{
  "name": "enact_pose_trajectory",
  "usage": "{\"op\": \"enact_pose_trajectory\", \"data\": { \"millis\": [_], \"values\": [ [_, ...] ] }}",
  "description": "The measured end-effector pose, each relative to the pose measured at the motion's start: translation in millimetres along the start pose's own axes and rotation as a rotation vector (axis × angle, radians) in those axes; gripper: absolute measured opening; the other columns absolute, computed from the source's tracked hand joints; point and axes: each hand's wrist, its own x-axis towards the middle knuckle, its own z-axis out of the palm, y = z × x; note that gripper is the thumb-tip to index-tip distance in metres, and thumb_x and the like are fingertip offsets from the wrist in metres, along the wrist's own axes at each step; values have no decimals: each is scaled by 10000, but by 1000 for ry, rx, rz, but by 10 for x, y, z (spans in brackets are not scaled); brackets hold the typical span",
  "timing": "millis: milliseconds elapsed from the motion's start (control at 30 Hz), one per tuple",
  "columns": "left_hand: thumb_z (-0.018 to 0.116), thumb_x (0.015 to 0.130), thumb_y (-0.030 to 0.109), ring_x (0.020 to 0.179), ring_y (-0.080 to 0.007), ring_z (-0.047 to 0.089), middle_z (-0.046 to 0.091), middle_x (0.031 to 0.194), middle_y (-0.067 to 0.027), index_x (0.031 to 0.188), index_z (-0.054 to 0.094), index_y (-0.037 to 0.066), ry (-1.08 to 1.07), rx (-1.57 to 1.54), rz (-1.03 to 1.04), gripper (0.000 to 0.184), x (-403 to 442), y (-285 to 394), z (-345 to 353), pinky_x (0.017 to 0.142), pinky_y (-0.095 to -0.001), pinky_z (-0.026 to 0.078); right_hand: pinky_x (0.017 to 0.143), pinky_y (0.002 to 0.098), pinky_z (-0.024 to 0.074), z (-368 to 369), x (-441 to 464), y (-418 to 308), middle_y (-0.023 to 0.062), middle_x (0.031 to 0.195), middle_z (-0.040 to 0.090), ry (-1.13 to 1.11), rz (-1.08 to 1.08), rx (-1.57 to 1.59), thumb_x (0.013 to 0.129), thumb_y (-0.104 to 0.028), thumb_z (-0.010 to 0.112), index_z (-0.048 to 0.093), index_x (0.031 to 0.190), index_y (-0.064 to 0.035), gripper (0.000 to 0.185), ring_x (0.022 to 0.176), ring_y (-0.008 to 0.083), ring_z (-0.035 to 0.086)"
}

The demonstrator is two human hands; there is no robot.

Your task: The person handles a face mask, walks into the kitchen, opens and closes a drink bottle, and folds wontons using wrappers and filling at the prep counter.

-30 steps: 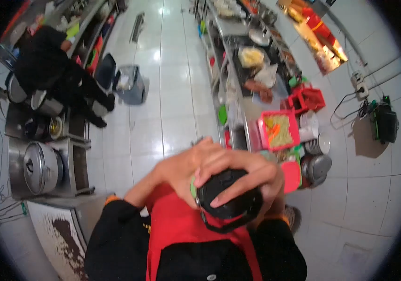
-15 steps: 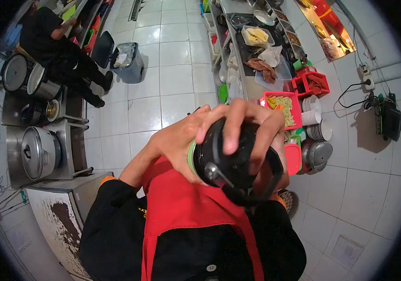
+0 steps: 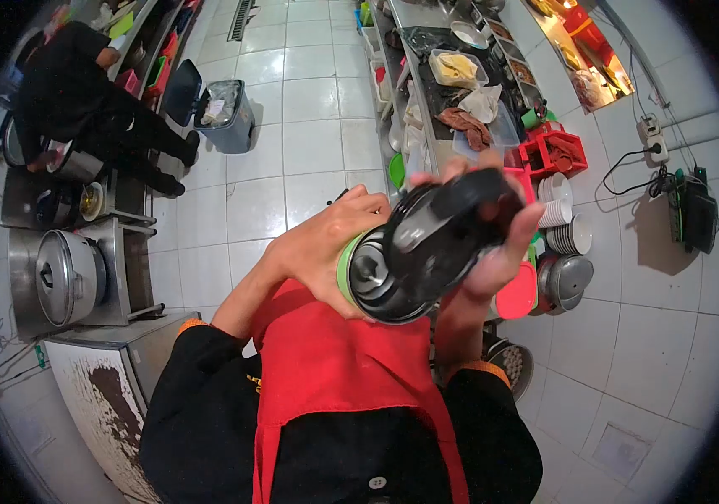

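Note:
My left hand (image 3: 330, 239) is wrapped around a bottle with a green band (image 3: 345, 273), held upright in front of my chest. My right hand (image 3: 494, 265) grips the bottle's black lid (image 3: 439, 239), which is tilted over to the right and blurred by motion. Shiny metal shows at the bottle's top, beside the lid. I cannot tell whether the lid is fully apart from the bottle. Below both hands hangs my red apron (image 3: 342, 361).
On the right, a steel counter carries a food tub (image 3: 457, 69), a brown cloth (image 3: 466, 126), a red basket (image 3: 554, 151) and stacked bowls (image 3: 569, 235). A co-worker (image 3: 74, 92) stands at the far left near a grey bin (image 3: 227, 118). A large lidded pot (image 3: 65, 277) sits left.
My right hand has moved up and to the right, tilting the black lid, and the metal top now shows. My left hand keeps its hold. The co-worker has leaned left.

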Motion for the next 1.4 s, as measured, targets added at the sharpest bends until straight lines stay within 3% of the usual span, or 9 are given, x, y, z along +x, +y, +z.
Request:
{"op": "enact_pose_trajectory", "data": {
  "millis": [133,200,267,400,433,467,633,1033,1400],
  "values": [
    [908,441,441,902,-271,552,596,964,-99,1095,641,30,-56,43,-11,818,31,-13,-19,782,-393,350,1027,546,491,-176,101,-194,153,1094,644,540,181,159,1066,-468,538,572,891,-49,455,1138,290,605],
    [901,429,457,900,-267,564,603,932,-86,1117,658,25,13,1,-14,848,46,-7,-19,775,-396,353,1092,558,453,-458,140,-149,232,1162,637,283,155,566,1083,-392,530,622,1235,26,453,1177,330,598],
    [885,453,472,896,-266,576,615,936,-80,1144,669,22,7,14,-35,853,65,33,-103,777,-390,357,1109,651,452,-631,101,-109,198,1066,685,571,172,618,1060,-407,579,498,789,-89,426,1168,336,648],
    [853,502,477,895,-246,593,656,992,-94,1143,681,22,77,175,-10,804,211,272,-317,762,-388,356,1136,678,410,-941,-194,70,254,1296,637,732,305,416,1054,-396,577,593,1249,48,485,1278,401,578],
    [815,594,402,826,-224,588,704,952,-66,1052,717,33,153,269,-17,597,274,357,-364,732,-366,367,1133,682,408,-1073,-304,191,264,1399,584,647,323,509,1057,-411,554,467,1450,78,633,1302,430,557],
    [776,685,326,757,-201,584,751,911,-38,962,754,43,229,364,-23,397,333,433,-402,702,-344,379,1137,680,404,-1138,-430,279,262,1414,572,666,366,468,1057,-446,540,486,1440,64,640,1312,439,550],
    [737,662,301,632,-165,538,751,766,-14,858,732,73,434,536,66,301,636,641,-534,670,-328,376,1125,636,415,-1321,-976,765,270,1431,558,499,514,489,1082,-549,385,444,1484,35,711,1319,436,550],
    [784,803,309,682,-173,589,778,775,-26,900,694,124,556,689,139,228,1126,978,-721,763,-320,402,1138,547,427,-1500,-1326,1136,177,1354,626,467,593,438,943,-218,705,553,1354,-51,469,1293,343,583],
    [826,807,353,856,-194,578,800,915,-28,1046,660,174,178,906,-9,342,1334,1561,-940,826,-352,396,1059,545,520,-1322,-1170,898,167,1234,677,553,501,310,928,-114,717,582,1280,-26,387,1172,327,667]
  ]
}}
